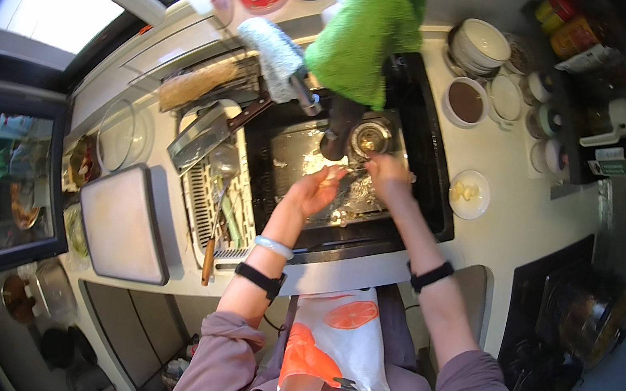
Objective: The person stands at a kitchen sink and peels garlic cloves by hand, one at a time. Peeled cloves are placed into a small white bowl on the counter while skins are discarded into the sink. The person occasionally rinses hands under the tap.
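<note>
My left hand is over the black sink, just below the dark faucet. A small pale piece, too small to identify, shows at its curled fingertips. Close by on the right, my right hand is blurred, with its fingertips near the round drain strainer. Whether those fingers hold something is hidden. Wet, shiny metal shows in the basin beneath both hands. On the counter to the right, a small white plate bears several pale yellow pieces that look like peeled garlic cloves.
A green towel hangs over the faucet. Left of the sink, a cleaver lies across a slotted drain basket, beside a cutting board. Stacked bowls and a bowl of dark contents stand at the back right.
</note>
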Motion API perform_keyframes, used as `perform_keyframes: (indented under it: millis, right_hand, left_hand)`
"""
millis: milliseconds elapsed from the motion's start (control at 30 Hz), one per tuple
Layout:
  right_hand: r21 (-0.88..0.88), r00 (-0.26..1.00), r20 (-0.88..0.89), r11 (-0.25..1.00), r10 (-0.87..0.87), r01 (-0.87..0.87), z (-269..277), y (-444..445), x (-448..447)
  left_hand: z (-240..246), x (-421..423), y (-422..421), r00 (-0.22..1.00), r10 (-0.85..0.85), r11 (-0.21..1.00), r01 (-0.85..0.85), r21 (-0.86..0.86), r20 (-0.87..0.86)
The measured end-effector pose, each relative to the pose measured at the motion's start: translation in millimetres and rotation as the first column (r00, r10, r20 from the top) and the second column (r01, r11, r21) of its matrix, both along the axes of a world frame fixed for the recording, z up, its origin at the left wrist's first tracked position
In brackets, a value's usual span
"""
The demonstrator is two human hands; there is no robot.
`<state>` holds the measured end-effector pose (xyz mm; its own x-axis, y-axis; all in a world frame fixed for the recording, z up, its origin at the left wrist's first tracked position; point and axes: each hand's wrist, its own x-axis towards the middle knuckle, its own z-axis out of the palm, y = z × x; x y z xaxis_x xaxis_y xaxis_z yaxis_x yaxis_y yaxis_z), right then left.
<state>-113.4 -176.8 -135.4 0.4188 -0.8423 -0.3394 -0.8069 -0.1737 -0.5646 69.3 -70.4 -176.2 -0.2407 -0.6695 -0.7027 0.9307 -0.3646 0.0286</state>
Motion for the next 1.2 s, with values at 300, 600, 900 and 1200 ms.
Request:
perform_keyframes:
  millis: [300,600,900,1200]
  right_hand:
    - [-0.304,0.727,0.341,0.662,-0.596,0.685,-5,41,-158]
    - [0.095,0.698,0.531,0.852,-0.481,0.515,21,83,-104]
    - [0.507,0.579,0.694,0.861,-0.427,0.027,60,102,-3]
    - [0.492,0.383,0.801,0.87,-0.461,0.017,78,109,12]
  left_hand:
    - [43,-21,9,0.862,-0.333,0.943,0.306,0.132,0.383]
    - [91,-51,18,0.49,-0.315,0.875,0.481,0.05,0.813]
    - [115,-55,42,0.426,-0.009,0.957,0.265,-0.115,0.905]
    - [145,-34,50,0.13,-0.046,0.914,0.405,-0.01,0.99]
